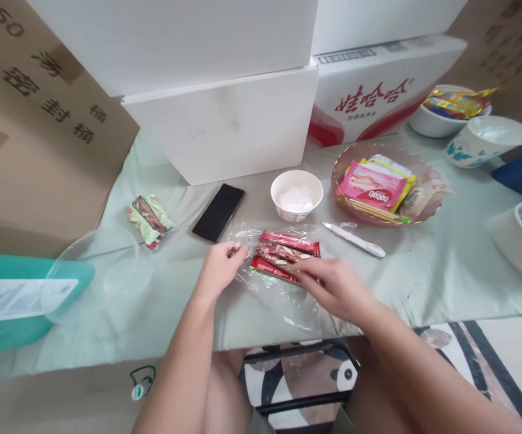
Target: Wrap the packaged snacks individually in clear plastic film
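Several snack bars [289, 246] in red and brown wrappers lie side by side on a clear plastic bag [283, 304] at the middle of the table. My left hand [223, 263] pinches the bag's left edge with thumb and fingers. At the bars' right end, my right hand [336, 288] has its closed fingers on the wrappers; the fingertips are partly hidden. Just beyond the bag stands a paper bowl [296, 196] with white, clear-looking plastic inside. A white pen-shaped cutter [354, 239] rests to the right of the bars.
A black phone [218, 213] and a bundle of bagged bars [149, 218] lie to the left, near a transparent round lid [102, 274]. To the right, a pink glass bowl [340, 202] holds wafer packs. White boxes [225, 123] line the back, with paper tubs [487, 141] at right.
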